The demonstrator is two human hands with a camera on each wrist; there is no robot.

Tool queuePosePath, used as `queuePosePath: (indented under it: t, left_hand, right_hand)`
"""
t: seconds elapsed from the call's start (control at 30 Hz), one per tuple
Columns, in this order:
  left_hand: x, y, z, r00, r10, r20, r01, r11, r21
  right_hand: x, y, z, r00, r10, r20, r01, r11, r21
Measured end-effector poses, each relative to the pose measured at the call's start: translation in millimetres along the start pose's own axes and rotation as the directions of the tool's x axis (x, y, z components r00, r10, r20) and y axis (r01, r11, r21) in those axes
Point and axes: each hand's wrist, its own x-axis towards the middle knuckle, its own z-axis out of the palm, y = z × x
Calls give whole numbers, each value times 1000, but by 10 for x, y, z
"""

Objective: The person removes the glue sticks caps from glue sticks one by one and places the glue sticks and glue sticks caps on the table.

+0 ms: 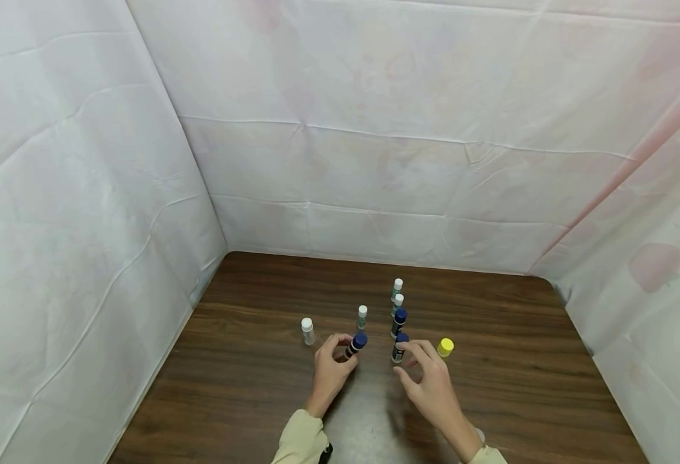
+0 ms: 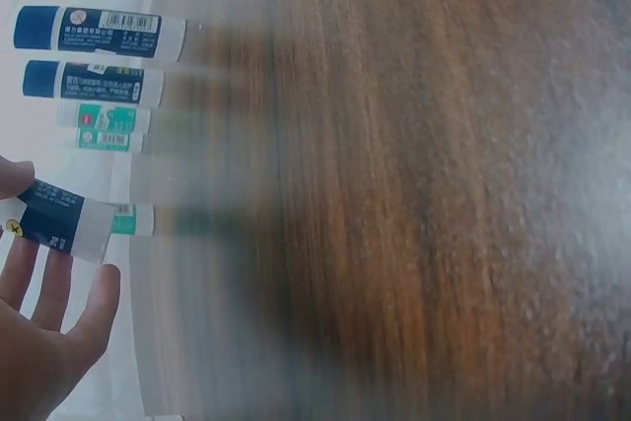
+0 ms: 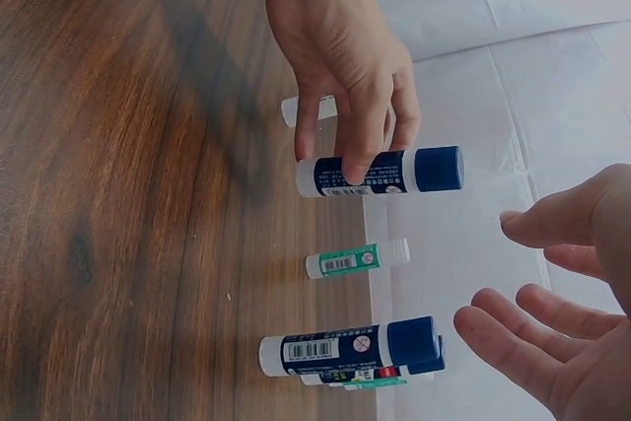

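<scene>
A navy-capped glue stick (image 1: 354, 347) is in my left hand (image 1: 330, 370), pinched between thumb and fingers and tilted in the head view. The left wrist view shows its dark blue label (image 2: 51, 214) above the spread fingers. My right hand (image 1: 429, 383) hovers beside a second navy-capped glue stick (image 1: 398, 353) that stands upright. In the right wrist view a gap separates those right fingers (image 3: 513, 342) from the blue cap (image 3: 414, 342), and nothing lies between them. Another navy-capped glue stick (image 1: 398, 325) stands just behind the second.
Two small green glue sticks with white caps (image 1: 397, 289) line up behind the navy ones. A third small green one (image 1: 362, 317) stands left of that row. Farther left is a clear white-capped stick (image 1: 307, 332); a yellow-capped one (image 1: 446, 348) stands right. White cloth (image 1: 340, 167) surrounds the wooden table (image 1: 247, 399).
</scene>
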Motion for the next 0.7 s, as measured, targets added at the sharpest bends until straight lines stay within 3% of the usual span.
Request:
queuePosePath:
  t: [0.13,0.4,0.7]
  left_hand:
    - [-18,55,-5,1000,2,-8,-2,1000,0]
    - [-81,468,-71,998,59,-3,-59,998,-1]
    - [-97,601,-109,988,151,19,-151,988,7]
  right_hand:
    - [16,-7,1,1000,3,7,-3,1000,13]
    - [45,-43,19,999,7,37,-8,1000,28]
    - [69,-66,39,999,-45,25,43,998,44]
